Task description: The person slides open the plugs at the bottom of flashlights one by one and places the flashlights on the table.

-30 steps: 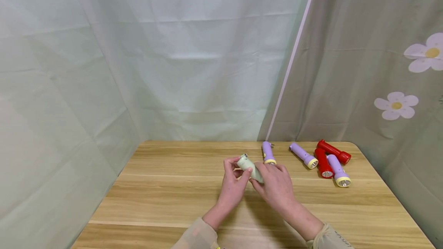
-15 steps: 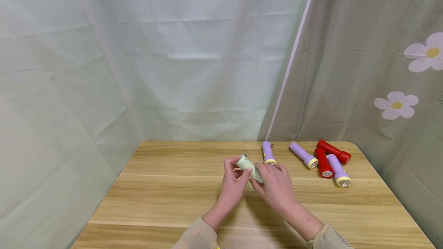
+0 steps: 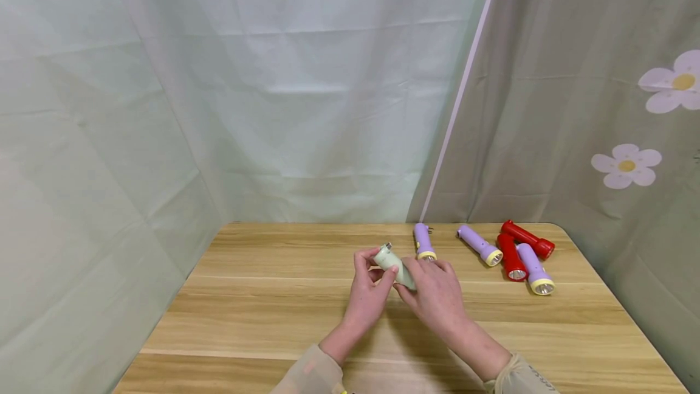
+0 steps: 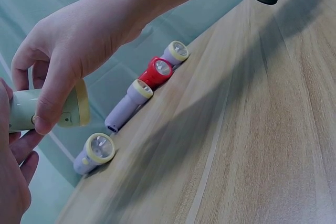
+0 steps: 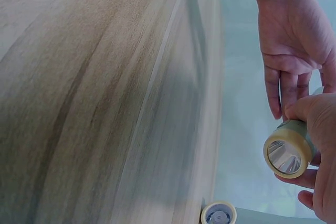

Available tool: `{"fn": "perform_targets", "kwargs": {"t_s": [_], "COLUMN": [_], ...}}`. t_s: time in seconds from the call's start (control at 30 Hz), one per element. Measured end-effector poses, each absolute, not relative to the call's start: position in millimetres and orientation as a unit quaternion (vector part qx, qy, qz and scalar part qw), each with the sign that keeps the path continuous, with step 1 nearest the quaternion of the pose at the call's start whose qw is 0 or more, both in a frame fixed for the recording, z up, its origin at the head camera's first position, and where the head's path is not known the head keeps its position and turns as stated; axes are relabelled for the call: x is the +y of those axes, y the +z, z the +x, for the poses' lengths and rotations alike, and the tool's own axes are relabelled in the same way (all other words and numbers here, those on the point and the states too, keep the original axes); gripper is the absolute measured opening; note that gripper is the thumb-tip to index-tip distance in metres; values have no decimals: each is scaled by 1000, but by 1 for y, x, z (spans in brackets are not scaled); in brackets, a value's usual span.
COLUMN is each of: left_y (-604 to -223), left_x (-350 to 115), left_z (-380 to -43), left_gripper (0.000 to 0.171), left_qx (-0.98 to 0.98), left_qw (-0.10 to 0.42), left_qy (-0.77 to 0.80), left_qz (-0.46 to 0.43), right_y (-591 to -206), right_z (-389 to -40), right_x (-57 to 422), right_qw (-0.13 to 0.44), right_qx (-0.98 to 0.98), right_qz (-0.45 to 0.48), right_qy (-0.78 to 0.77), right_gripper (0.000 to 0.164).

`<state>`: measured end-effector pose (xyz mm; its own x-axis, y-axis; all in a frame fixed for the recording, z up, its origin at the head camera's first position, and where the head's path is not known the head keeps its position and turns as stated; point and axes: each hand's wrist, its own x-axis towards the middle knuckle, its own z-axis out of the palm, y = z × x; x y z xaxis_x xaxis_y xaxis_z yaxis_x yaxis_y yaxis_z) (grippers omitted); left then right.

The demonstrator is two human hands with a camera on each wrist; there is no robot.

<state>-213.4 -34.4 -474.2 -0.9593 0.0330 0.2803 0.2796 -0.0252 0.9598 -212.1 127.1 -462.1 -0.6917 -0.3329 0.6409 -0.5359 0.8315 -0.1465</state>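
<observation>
A pale green flashlight [image 3: 389, 258] is held above the table between both hands, its tail with small metal prongs tilted up and to the left. The left hand [image 3: 367, 297] pinches the tail end between thumb and fingers. Around the head end the right hand [image 3: 437, 293] grips, covering much of it in the head view. The right wrist view shows the yellow-rimmed lens [image 5: 286, 158] beside the right fingers. Just behind the right hand lies a purple flashlight [image 3: 423, 239] with its prongs out, its yellow rim partly hidden by that hand.
Farther right on the wooden table [image 3: 262, 297] lie a second purple flashlight [image 3: 477, 243], a red one [image 3: 511, 255], another red one [image 3: 527, 239] and a third purple one [image 3: 531, 265], the last several close together. Curtains [image 3: 328, 108] hang behind the table.
</observation>
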Motion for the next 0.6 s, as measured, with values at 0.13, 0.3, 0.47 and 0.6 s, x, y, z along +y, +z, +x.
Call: {"fn": "perform_targets", "kwargs": {"t_s": [0.13, 0.3, 0.47, 0.6], "left_y": [-475, -474, -474, -474], "left_x": [-35, -35, -35, -35], "left_z": [-214, -213, -213, -212], "left_gripper": [47, 47, 47, 47], "left_qx": [-696, -700, -698, -696], "left_qw": [84, 81, 79, 77], "left_qy": [-704, -701, -702, -704], "left_qz": [-111, -109, -114, -118], "right_y": [-464, -465, -463, -462], "right_z": [-213, -213, -211, -210], "right_x": [128, 128, 129, 129], "right_qw": [313, 315, 303, 295], "right_qx": [-904, -903, -907, -911], "right_qz": [240, 243, 241, 237], "right_qy": [163, 164, 166, 163], "right_gripper": [44, 43, 43, 43]}}
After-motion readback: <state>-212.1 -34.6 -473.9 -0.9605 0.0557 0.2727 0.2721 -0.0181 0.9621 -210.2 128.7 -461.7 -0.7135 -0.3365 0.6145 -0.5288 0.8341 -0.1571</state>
